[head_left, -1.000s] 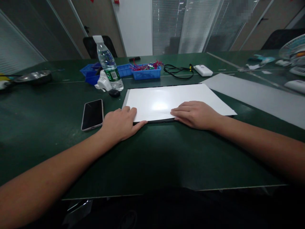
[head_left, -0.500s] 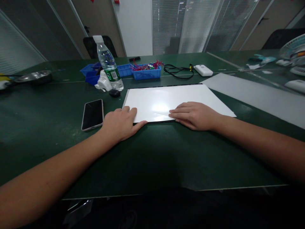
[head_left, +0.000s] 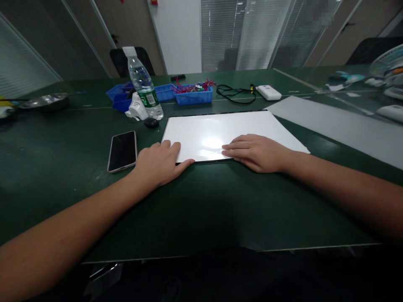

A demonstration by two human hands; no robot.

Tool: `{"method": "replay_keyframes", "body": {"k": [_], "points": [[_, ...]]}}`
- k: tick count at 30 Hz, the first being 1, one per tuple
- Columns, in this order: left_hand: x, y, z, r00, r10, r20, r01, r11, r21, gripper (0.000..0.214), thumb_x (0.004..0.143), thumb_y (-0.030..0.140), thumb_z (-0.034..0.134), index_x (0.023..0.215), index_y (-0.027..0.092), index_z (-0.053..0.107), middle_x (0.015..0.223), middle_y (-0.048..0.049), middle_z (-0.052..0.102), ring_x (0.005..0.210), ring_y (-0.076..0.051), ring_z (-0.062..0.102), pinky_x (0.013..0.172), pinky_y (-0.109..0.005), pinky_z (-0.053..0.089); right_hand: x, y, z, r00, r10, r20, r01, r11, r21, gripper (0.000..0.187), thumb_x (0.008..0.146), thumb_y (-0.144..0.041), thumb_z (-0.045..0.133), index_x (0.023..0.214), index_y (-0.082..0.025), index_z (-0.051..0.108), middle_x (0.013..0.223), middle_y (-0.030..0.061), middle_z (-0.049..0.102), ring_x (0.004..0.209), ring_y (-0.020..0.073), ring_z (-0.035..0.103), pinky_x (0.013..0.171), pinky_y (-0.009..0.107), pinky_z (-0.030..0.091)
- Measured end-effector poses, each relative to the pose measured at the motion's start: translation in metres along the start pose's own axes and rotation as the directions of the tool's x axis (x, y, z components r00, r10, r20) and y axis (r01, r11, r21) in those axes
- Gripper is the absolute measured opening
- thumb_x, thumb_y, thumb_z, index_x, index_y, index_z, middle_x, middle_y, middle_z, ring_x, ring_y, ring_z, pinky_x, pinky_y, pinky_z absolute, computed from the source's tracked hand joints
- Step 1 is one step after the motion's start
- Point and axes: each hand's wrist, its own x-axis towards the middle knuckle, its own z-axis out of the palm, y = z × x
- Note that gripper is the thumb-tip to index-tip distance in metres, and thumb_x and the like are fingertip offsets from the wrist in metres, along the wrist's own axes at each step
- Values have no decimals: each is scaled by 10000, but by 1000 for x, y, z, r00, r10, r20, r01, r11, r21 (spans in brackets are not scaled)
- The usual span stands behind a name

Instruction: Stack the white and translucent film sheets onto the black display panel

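A glossy white sheet [head_left: 201, 130] lies flat on the green table, over something flat with a dark edge that shows along its far and near sides. On the sheet's near left corner rests my left hand [head_left: 160, 161], open, its thumb stretched along the near edge. My right hand [head_left: 256, 153] lies open and flat on the near right part of the sheet, fingers pointing left. The palm hides part of the near edge. Just left of my left hand is a smartphone [head_left: 122, 151] with a dark screen.
Beyond the sheet stand a water bottle [head_left: 145, 90], a black mouse-shaped object [head_left: 151, 123] and a blue tray [head_left: 193, 98] of wired parts. A black cable [head_left: 234, 93] leads towards a white box [head_left: 268, 92]. At right lies a long white sheet [head_left: 340, 126].
The white sheet's right corner has shifted very slightly left, and my right hand's fingertips with it. My left hand looks the same.
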Motion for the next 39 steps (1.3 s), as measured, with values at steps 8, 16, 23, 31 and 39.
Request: {"method": "replay_keyframes", "body": {"k": [8, 16, 23, 31, 39], "points": [[0, 0, 0, 1000, 10, 1, -10, 1000, 18, 806, 1074, 804, 251, 1391, 194, 671, 1343, -212, 729, 1149, -410, 723, 835, -463, 568, -2, 3, 0, 1000, 5, 9, -5, 999, 41, 485, 1102, -234, 539, 1558, -219, 701, 1512, 125, 726, 1313, 303, 692, 1118, 531, 549], [0, 1, -2, 1000, 1, 23, -1, 1000, 16, 806, 1071, 808, 261, 1412, 209, 678, 1381, -209, 730, 1170, -406, 717, 859, -466, 569, -3, 7, 0, 1000, -13, 7, 13, 999, 52, 462, 1125, -258, 509, 1544, -221, 700, 1523, 120, 718, 1326, 293, 682, 1113, 518, 549], [0, 1, -2, 1000, 9, 22, -9, 1000, 28, 810, 1077, 808, 242, 1405, 206, 674, 1373, -207, 730, 1160, -406, 726, 860, -462, 564, -4, 11, -4, 998, 26, -49, -30, 996, -83, 420, 1135, -359, 505, 1413, -212, 784, 1396, 119, 787, 1254, 304, 719, 1058, 487, 554], [-1, 0, -3, 1000, 15, 19, -16, 999, 33, 781, 1082, 797, 253, 1395, 219, 674, 1368, -203, 732, 1150, -402, 726, 835, -459, 566, -41, 60, -14, 642, 747, -173, -761, 594, -260, 737, 1094, -645, 418, 1600, -157, 642, 1522, 240, 683, 1374, 485, 617, 1112, 675, 491], [-1, 1, -3, 1000, 14, 22, -14, 1000, 20, 815, 1074, 805, 246, 1405, 202, 683, 1361, -216, 731, 1153, -420, 724, 840, -484, 568, -72, 99, 3, 411, 911, -25, -869, 383, -312, 778, 1055, -724, 359, 1398, -156, 765, 1371, 260, 736, 1227, 480, 692, 948, 679, 589]]}}
